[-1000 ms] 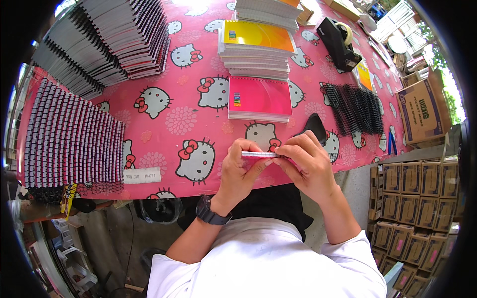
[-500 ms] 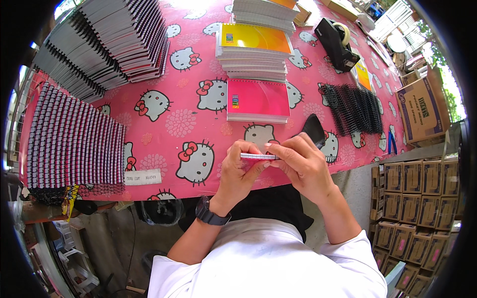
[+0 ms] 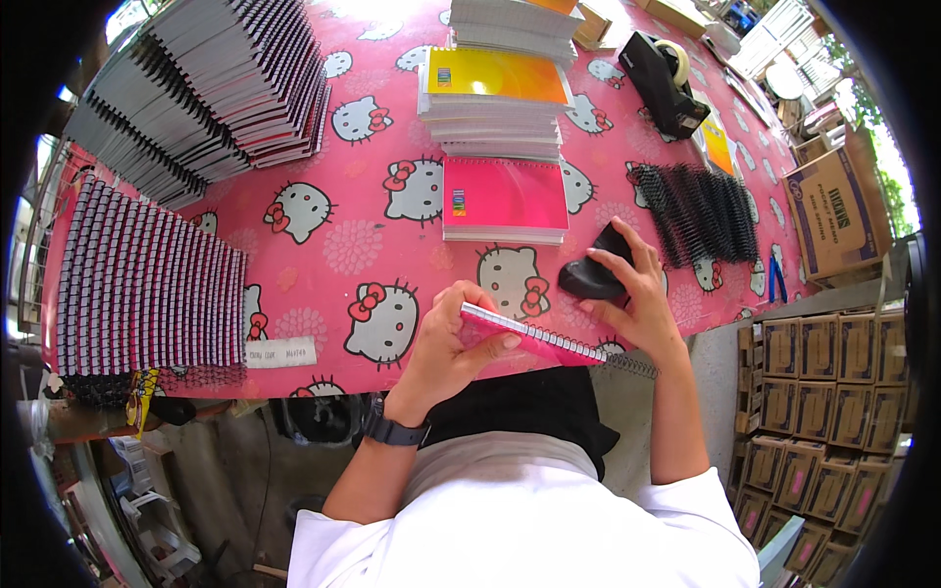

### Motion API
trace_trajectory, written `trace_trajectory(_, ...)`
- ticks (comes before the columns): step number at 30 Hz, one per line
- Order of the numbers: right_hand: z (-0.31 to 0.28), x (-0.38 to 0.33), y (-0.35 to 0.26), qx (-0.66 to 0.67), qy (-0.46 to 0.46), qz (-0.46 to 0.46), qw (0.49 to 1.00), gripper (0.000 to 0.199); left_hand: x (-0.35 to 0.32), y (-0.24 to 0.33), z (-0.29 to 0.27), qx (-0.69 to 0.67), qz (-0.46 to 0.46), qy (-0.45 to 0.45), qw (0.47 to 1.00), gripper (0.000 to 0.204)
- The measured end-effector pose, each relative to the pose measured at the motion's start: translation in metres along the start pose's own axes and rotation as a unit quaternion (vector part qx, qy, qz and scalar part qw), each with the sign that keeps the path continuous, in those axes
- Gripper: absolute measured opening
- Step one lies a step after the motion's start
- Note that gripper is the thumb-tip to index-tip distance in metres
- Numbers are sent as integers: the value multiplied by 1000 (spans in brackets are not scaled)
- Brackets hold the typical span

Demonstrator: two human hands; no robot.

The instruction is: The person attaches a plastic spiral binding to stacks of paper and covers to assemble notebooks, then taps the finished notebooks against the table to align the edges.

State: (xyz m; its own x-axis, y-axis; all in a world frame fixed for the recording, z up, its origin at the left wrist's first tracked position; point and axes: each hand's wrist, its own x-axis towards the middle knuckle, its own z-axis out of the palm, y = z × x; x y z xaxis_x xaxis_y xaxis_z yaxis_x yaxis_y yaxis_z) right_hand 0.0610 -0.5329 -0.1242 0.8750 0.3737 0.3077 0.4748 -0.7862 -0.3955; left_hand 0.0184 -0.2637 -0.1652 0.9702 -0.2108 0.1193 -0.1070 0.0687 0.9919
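Observation:
Above the table's near edge, my left hand [image 3: 453,338] grips a small pink notebook [image 3: 534,336], thumb on its cover and fingers behind. A dark wire spiral coil [image 3: 632,366] runs along the notebook's punched edge, its loose end sticking out toward my right forearm. My right hand [image 3: 635,294] has its fingers spread at a black, rounded, smooth object [image 3: 592,278] on the table; I cannot tell its kind. The fingertips are over or against its right side. Beyond the hands lies a stack of pink-covered notebooks [image 3: 505,196].
Yellow-covered pads [image 3: 498,76] are piled behind the pink stack. Spiral-bound notebooks [image 3: 147,279] fill the left side. On the right are loose black coils [image 3: 696,218], a tape dispenser [image 3: 662,88], blue-handled pliers or cutters [image 3: 776,279] and a cardboard box [image 3: 838,211]. More boxes [image 3: 818,412] stand below.
My right hand has left the notebook and moved up and right to the black object. In my left hand the notebook has tilted, showing its coil-lined edge and the coil's loose end.

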Motion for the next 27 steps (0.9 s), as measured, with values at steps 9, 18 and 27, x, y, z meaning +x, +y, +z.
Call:
trace_trajectory(9,-2,8,-49,408,-167,62,895,55,0,1,-7,16,-19,-35,999,33)
trace_trajectory(18,-9,18,-61,401,-107,-2,910,41,4,3,-9,22,-5,-42,999,34)
trace_trajectory(27,-8,23,-48,345,-34,-7,938,44,0,1,-11,45,5,-84,995,32)
